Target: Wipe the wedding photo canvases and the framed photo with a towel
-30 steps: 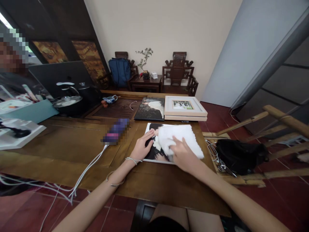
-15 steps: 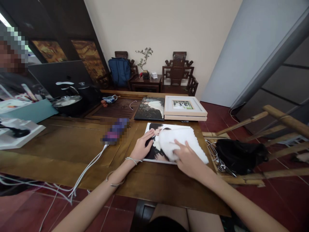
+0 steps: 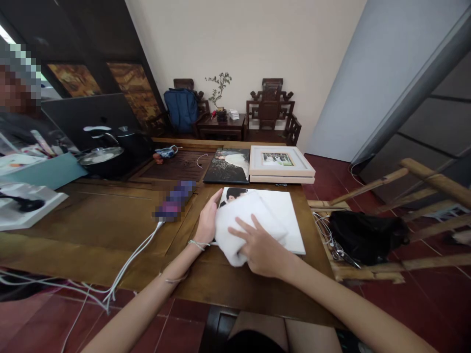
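A white cloth [image 3: 235, 218], folded in layers, covers the left and lower part of a flat photo panel [image 3: 290, 208] on the wooden table. My right hand [image 3: 259, 245] presses on the cloth, some fingers spread over it and others tucked into its near fold. The cloth overhangs the panel's near edge. My left hand [image 3: 208, 218] rests against the panel's left edge with its fingers stretched out. Part of a printed person's head shows above the cloth; the rest of the picture there is hidden.
Beyond the panel lie a dark photo panel [image 3: 227, 165] and stacked pale wooden frames [image 3: 282, 169]. A phone [image 3: 174, 201] with white cables is left of my hands. A pot [image 3: 102, 159] stands farther left. A bamboo chair [image 3: 368, 269] at right holds a black bag [image 3: 368, 235].
My right hand has moved the cloth left and nearer, uncovering the panel's white right side. My left hand has slid from the panel's surface to its left edge.
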`<state>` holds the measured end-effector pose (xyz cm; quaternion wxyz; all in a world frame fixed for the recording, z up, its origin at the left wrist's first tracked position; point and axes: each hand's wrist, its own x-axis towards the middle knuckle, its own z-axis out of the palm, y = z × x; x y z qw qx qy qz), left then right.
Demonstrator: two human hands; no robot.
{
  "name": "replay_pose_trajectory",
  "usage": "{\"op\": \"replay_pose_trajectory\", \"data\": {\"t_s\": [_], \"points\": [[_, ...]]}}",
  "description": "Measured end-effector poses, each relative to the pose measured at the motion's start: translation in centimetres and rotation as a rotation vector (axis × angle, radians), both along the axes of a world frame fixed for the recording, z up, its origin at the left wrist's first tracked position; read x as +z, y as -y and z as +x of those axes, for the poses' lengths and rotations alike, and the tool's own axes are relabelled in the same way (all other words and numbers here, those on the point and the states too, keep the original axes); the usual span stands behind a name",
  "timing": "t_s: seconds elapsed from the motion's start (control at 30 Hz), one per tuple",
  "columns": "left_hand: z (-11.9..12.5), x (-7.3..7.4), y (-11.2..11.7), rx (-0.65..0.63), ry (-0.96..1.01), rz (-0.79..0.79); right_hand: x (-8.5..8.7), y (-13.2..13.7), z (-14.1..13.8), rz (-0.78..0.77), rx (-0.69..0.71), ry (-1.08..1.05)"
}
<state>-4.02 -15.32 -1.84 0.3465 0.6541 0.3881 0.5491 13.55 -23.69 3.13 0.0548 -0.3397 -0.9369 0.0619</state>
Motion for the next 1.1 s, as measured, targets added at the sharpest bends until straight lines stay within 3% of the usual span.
{"op": "replay_pose_trajectory", "data": {"t_s": [0.1,0.2,0.37,0.47,0.6,0.7,0.8,0.9,1.1], "points": [[0.2,0.2,0.2,-0.034,-0.176,0.045,0.9,2.4,2.3,-0.129,-0.027,-0.040],[0.4,0.6,0.4,-0.077,-0.405,0.074,1.4,3.1,4.9,-0.180,-0.222,-0.093],[0.7,0.6,0.3,-0.103,-0.536,0.079,0.7,-0.6,6.9,-0.056,-0.459,-0.134],[0.6,0.3,0.1,-0.111,-0.537,0.104,0.8,-4.1,5.6,-0.069,-0.522,-0.254],[0.5,0.0,-0.1,-0.108,-0.540,0.124,1.6,-8.0,1.9,-0.159,-0.483,-0.428],[0.4,-0.1,-0.2,-0.084,-0.556,0.126,1.8,-9.5,-0.5,-0.160,-0.467,-0.452],[0.4,-0.2,-0.3,-0.080,-0.560,0.126,1.4,-9.7,-1.0,-0.153,-0.452,-0.450],[0.3,-0.1,-0.1,-0.097,-0.552,0.121,1.1,-9.1,0.9,-0.142,-0.463,-0.427],[0.4,0.1,0.1,-0.118,-0.513,0.106,0.8,-7.4,7.8,-0.056,-0.568,-0.339]]}}
